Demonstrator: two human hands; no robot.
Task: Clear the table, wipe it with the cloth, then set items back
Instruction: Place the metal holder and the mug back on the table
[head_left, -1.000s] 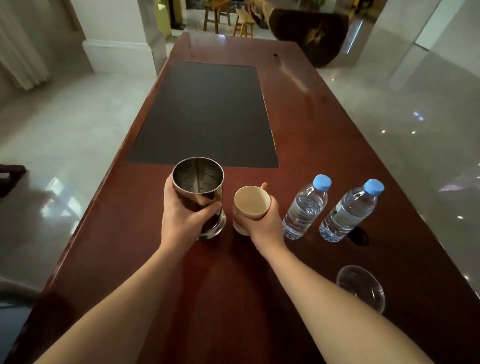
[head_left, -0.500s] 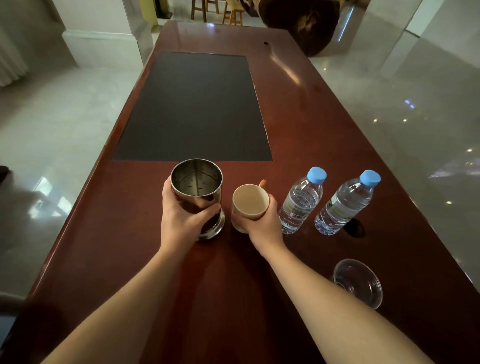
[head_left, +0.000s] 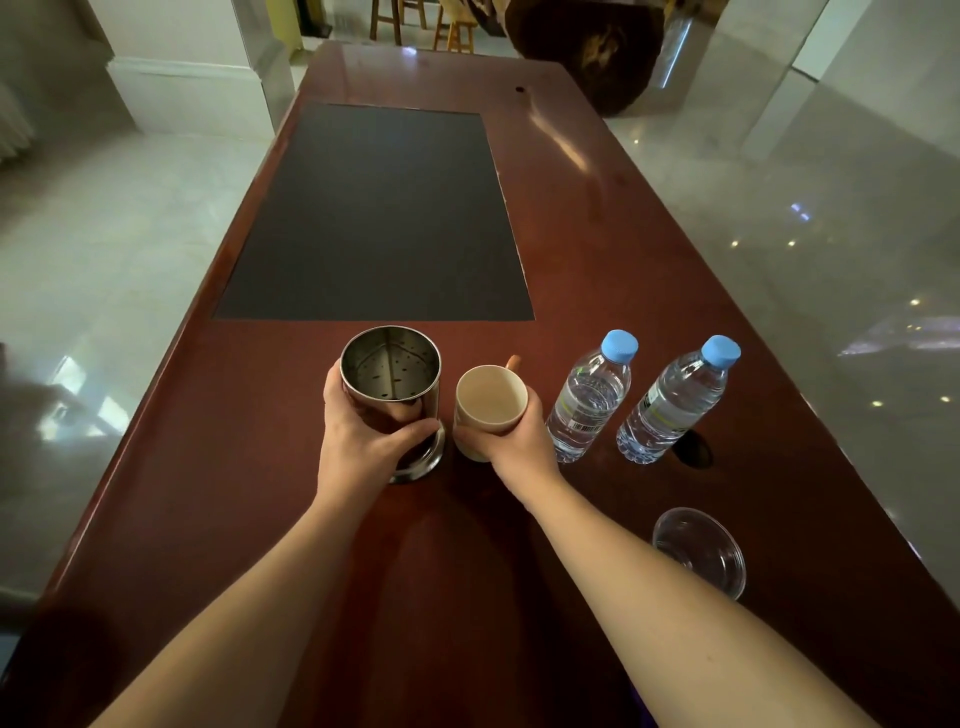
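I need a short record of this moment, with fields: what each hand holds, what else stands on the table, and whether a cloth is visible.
left hand: wrapped around the steel canister, which is upright and open at the top
right hand: wrapped around the beige mug, which looks empty
water bottles: two, blue caps, right of the mug; nearer bottle, farther bottle
clear lid: near right, apart from the bottles
table: red-brown, with a dark inset panel
cloth: none visible
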